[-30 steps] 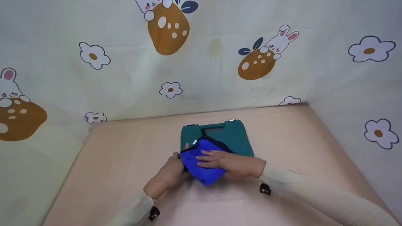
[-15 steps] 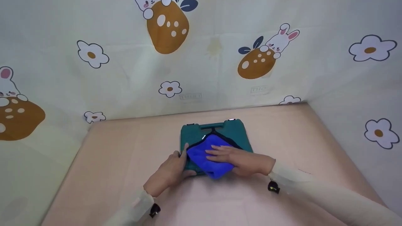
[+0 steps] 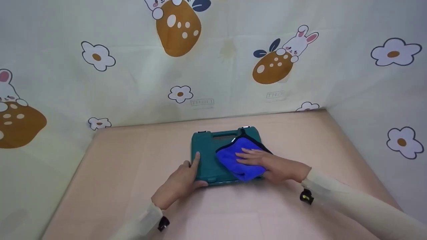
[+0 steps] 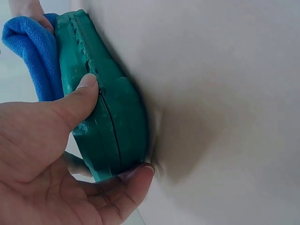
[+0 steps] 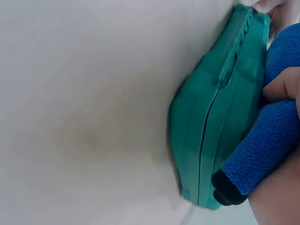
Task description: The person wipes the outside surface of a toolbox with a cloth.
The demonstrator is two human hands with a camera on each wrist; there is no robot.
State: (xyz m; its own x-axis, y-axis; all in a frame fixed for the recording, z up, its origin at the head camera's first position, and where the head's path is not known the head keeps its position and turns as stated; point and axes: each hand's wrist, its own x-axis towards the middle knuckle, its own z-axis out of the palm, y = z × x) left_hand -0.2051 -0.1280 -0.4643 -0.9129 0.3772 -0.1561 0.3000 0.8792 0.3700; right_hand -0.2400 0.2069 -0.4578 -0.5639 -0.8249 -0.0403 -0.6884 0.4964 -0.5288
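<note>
A green plastic carrying case [image 3: 204, 146] lies flat on the table, its handle on the far side. My left hand [image 3: 180, 180] grips its near left corner. In the left wrist view the thumb lies on the seam of the case's front side, and fingers curl round the corner. On the right part of the lid is a folded blue towel [image 3: 230, 158] with black edging. My right hand [image 3: 278, 165] presses flat on this towel with fingers extended, its palm side hidden. The right wrist view shows the right thumb [image 5: 283, 84] against the towel's fold, close over the lid's edge.
The table [image 3: 133, 150] has a pale pinkish cover. Behind it and at both sides hangs a light curtain [image 3: 140, 86] printed with rabbits and flowers. Each sleeve carries a small black wrist device, such as the right one [image 3: 306, 196].
My right hand has slid the towel to the right and away from me across the lid, uncovering the case's left part. The left hand stays at the corner.
</note>
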